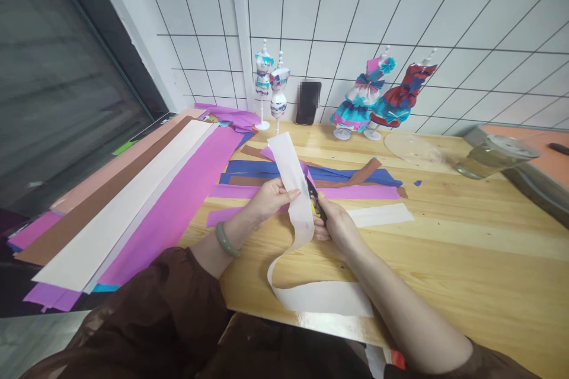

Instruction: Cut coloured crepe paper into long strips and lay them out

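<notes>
A long white strip of crepe paper (pixel 303 213) is pinched between thumb and fingers of my left hand (pixel 272 200), which wears a green bangle. Its upper end stands up above the table, and its lower part curls down onto the table's front edge. My right hand (pixel 335 219) is closed round a pair of scissors (pixel 311 189) with black and some yellow on them. The scissors are against the strip's right edge; how far the blades are apart is hard to see. Behind the hands lie blue strips (pixel 373 176), a brown strip (pixel 364 172) and purple strips (pixel 235 190).
Stacked crepe paper sheets (pixel 120 201) cover the left side. Dressed mini mannequins (pixel 360 100) and barer ones (pixel 278 92) stand by the tiled wall, with a phone (pixel 308 103) between. A cup of liquid (pixel 484 157) stands right. Another white strip (pixel 384 215) lies behind my right hand.
</notes>
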A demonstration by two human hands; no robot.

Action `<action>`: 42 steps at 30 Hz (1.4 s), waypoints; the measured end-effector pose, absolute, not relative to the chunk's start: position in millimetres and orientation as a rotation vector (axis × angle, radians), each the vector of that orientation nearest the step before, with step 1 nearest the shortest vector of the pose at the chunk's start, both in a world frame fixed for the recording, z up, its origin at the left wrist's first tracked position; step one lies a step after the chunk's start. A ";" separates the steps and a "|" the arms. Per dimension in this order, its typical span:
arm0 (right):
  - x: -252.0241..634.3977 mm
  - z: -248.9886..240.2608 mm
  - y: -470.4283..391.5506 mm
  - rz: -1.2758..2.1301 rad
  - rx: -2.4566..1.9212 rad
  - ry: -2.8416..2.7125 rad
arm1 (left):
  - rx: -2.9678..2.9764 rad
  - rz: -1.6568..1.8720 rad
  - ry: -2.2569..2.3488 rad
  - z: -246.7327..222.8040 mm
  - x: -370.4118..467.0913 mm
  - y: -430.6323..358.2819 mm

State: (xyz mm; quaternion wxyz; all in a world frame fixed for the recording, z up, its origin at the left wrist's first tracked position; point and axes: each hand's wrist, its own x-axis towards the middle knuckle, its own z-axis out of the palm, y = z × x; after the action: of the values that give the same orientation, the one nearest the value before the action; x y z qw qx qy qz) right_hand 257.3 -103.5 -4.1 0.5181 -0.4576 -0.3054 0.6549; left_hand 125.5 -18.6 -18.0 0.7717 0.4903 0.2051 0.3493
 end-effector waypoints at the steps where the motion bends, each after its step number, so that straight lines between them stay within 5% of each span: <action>1: 257.4 -4.2 -103.5 1.571 -1.096 -0.738 | 1.071 0.749 0.450 -17.8 125.5 -18.9; 42: 257.8 -8.2 -102.7 1.633 -1.098 -0.738 | 0.987 0.854 0.558 -12.4 121.8 -15.4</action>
State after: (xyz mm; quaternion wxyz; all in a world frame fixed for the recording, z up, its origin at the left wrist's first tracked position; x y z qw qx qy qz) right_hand 257.8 -102.7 -8.2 0.4968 -0.4536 -0.3046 0.6743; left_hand 121.8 -15.4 -12.4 0.7586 0.4532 0.2560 0.3919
